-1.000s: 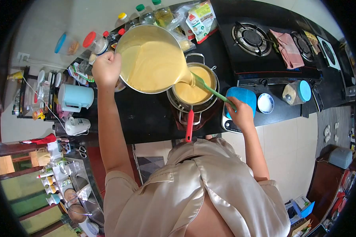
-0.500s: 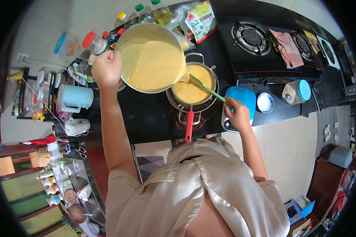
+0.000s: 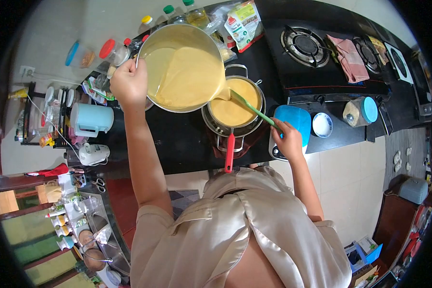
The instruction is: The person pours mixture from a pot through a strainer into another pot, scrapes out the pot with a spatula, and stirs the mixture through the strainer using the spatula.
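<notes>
My left hand (image 3: 129,82) is closed around the handle of a large metal pot (image 3: 154,103), held tilted in the air. Thick yellow batter (image 3: 189,77) runs over the pot's right rim into a strainer with a red handle (image 3: 230,152). The strainer rests over another metal pot (image 3: 238,137) with side handles on the counter, and yellow batter (image 3: 230,113) fills it. My right hand (image 3: 289,139) grips a green spatula (image 3: 257,111), whose tip is by the pouring batter at the rim. What lies under the strainer is mostly hidden.
A blue-topped kitchen scale (image 3: 293,120) and a small white bowl (image 3: 322,125) lie right of the strainer. A lidded jar (image 3: 360,110) stands beyond them. The gas stove (image 3: 305,47) is at the back right. A light-blue kettle (image 3: 92,119) and a hand mixer (image 3: 93,153) stand left.
The tilted pot has risen slightly with my left hand, and the batter inside has slid a little toward the pouring rim. The spatula has barely moved.
</notes>
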